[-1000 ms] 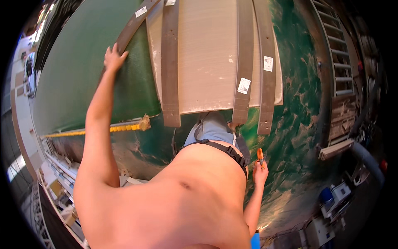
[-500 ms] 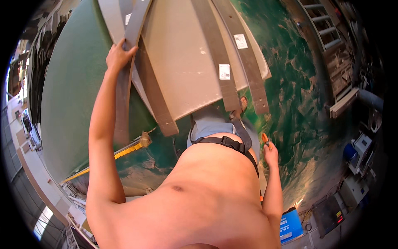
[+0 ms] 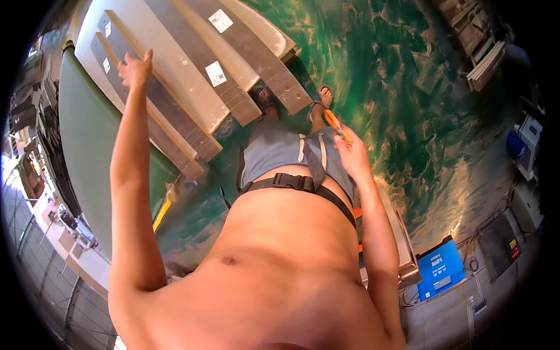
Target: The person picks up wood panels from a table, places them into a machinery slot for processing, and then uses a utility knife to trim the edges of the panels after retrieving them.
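Observation:
My left hand (image 3: 135, 71) is held over the two leftmost long grey-brown boards, its fingers spread and gripping nothing. The outermost board (image 3: 169, 149) and its neighbour (image 3: 189, 135) lie side by side, each with a small white label. Two wider labelled boards, an inner one (image 3: 233, 99) and a right one (image 3: 280, 84), slant alongside, with holes at the right one's near end. Beneath them is a large pale panel (image 3: 175, 73). In front of my right thigh, my right hand (image 3: 354, 154) is closed around an orange-handled hand tool (image 3: 332, 121); its exact kind is unclear.
A green surface (image 3: 87, 140) curves along the left, with a yellow strip (image 3: 163, 211) near its corner. My sandalled feet stand on the mottled green floor (image 3: 396, 116). A blue box (image 3: 440, 268) and stacked pale boards (image 3: 402, 239) are at lower right; timber pieces (image 3: 485, 65) lie far right.
The left board that crossed over its neighbour now lies alongside it. My left hand has let go of it. My right hand has risen forward with the orange-handled tool, and my view has shifted.

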A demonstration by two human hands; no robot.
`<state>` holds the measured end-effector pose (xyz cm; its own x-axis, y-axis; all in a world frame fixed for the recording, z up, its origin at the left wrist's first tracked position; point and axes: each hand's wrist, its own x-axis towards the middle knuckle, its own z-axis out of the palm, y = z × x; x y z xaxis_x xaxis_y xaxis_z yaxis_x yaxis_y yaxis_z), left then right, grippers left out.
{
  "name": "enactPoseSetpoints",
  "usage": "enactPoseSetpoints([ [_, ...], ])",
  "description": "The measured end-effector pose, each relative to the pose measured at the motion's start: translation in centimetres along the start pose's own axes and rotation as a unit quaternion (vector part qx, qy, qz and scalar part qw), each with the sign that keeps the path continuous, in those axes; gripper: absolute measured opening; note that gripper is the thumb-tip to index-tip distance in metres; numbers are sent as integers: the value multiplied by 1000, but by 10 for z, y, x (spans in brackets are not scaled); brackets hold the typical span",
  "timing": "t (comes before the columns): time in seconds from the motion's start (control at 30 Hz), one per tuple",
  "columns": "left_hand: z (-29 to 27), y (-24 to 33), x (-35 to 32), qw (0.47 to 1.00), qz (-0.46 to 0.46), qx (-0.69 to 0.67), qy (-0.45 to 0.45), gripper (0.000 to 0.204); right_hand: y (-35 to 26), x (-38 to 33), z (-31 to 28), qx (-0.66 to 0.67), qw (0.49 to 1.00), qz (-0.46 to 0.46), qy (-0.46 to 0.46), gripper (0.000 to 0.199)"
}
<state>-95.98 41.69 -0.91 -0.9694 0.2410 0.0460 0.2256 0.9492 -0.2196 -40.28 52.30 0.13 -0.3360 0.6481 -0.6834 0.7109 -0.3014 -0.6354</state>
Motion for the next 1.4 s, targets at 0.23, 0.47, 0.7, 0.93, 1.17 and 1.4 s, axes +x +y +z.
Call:
enactPoseSetpoints([
  [0.23, -11, 181, -103, 928, 270, -242, 85, 71, -63, 21, 17, -101, 989, -101, -39, 20],
  [0.47, -3, 198, -117, 930, 213, -281, 108, 42, -89, 23, 24, -272, 954, -102, -71, 25],
  [0.7, -13, 202, -126, 946, 177, -262, 73, 42, -104, 11, 22, -331, 938, -85, -62, 26],
  [0.93, -13, 203, -125, 941, 165, -287, 73, 43, -110, 10, 18, -318, 942, -75, -79, 28],
  [1.17, -17, 204, -127, 941, 157, -290, 68, 43, -102, 14, 17, -265, 959, -65, -78, 25],
  [1.4, -17, 204, -127, 941, 170, -281, 79, 44, -98, 20, 14, -235, 964, -59, -111, 24],
])
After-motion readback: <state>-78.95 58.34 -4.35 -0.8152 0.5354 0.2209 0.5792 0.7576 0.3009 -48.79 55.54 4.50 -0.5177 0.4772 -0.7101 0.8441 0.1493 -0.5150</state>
